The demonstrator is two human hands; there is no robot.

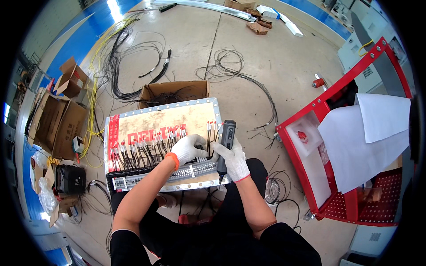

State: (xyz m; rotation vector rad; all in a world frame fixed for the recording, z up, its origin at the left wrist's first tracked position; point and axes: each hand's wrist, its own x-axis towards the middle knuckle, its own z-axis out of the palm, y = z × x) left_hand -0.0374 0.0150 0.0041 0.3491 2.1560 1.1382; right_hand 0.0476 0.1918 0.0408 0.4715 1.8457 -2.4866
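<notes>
Two knit-gloved hands: right hand (234,160) grips cylindrical grey screwdriver (225,144).

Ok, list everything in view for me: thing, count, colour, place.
terminal strip board: one, metal-edged, on the person's lap
wires with red ends: many, black, in a row on the board
electric screwdriver: one, dark grey, upright at the board's right end
open cardboard box: one, brown, behind the board
cardboard boxes: several, brown, far left
loose wires: black and yellow, on the floor
red cart: one, right
paper sheets: white, on the cart
left hand: white glove, on the wires
right hand: white glove, gripping the screwdriver
</notes>
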